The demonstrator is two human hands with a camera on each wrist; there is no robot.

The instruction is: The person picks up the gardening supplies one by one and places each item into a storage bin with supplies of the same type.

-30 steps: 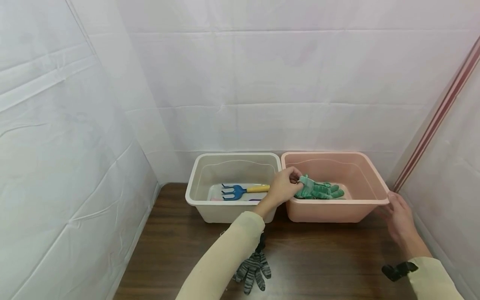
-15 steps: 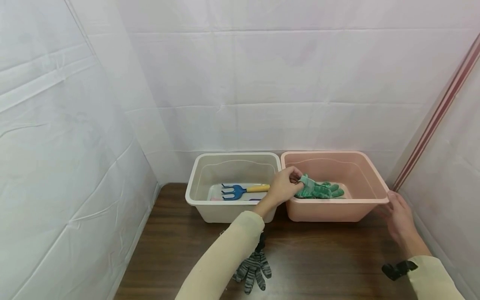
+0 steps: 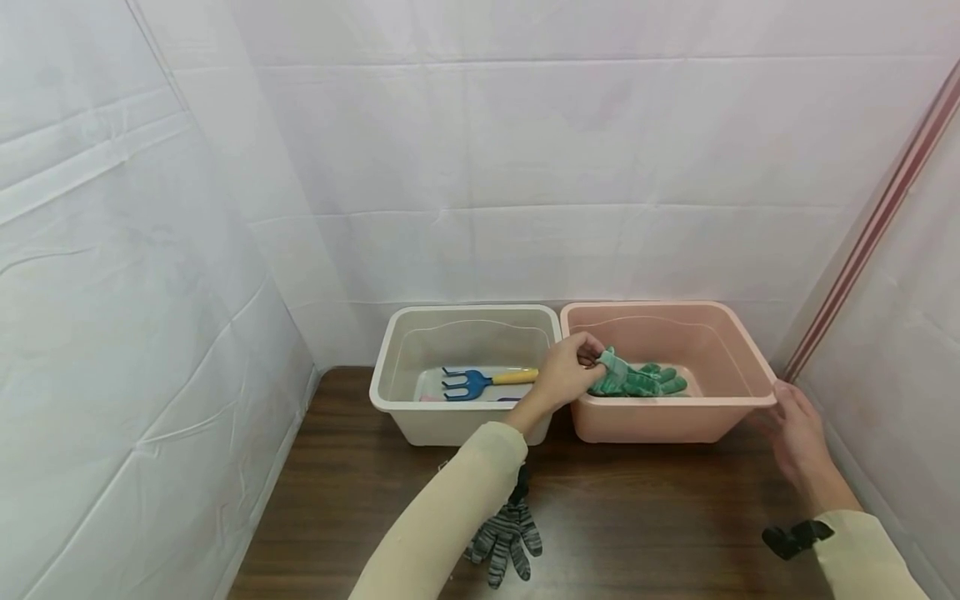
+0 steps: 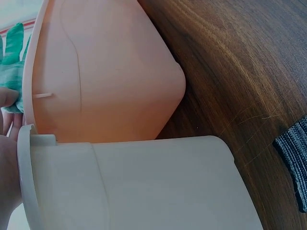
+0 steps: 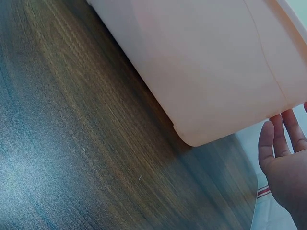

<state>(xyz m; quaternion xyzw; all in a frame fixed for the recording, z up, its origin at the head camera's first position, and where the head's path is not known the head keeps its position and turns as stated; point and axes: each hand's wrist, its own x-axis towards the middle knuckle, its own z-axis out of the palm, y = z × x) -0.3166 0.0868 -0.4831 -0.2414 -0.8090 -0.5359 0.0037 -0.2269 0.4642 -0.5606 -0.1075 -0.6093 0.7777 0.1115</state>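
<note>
In the head view my left hand (image 3: 564, 368) reaches over the place where the two bins meet and pinches the cuff of a green glove (image 3: 637, 380). The glove's fingers lie to the right inside the pink plastic bin (image 3: 660, 423). Part of the same glove (image 4: 13, 52) shows at the left edge of the left wrist view. My right hand (image 3: 802, 437) is at the pink bin's right end. In the right wrist view its fingers (image 5: 279, 139) are mostly straight, with the tips against the bin's outer side.
A pale grey bin (image 3: 465, 425) stands left of the pink one, holding a blue hand rake with a yellow handle (image 3: 480, 382). A grey-black striped glove (image 3: 508, 537) lies on the brown wooden table (image 3: 645, 517), partly hidden by my left forearm. White sheeting (image 3: 525, 167) surrounds the table.
</note>
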